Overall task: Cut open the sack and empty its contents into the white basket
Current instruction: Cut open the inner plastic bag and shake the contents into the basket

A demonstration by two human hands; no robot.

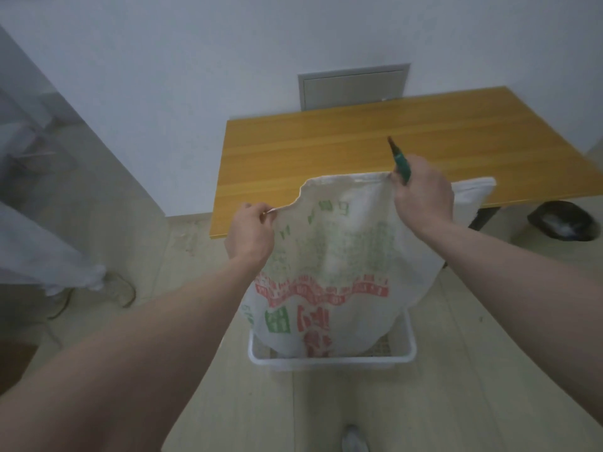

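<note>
A white woven sack [336, 256] with green and red print hangs upside down, its lower end inside the white basket [332, 360] on the floor. My left hand [251, 233] pinches the sack's upper left corner. My right hand [422, 194] grips the upper right edge together with a green-handled knife [398, 158], whose blade points up and away. The basket's inside is mostly hidden by the sack.
A wooden table [326, 148] stands just behind the sack, against a white wall with a grey panel [354, 86]. A black bin [564, 220] sits under the table's right end. Cloth and a cable [124, 288] lie on the floor at left. My shoe [354, 438] shows below.
</note>
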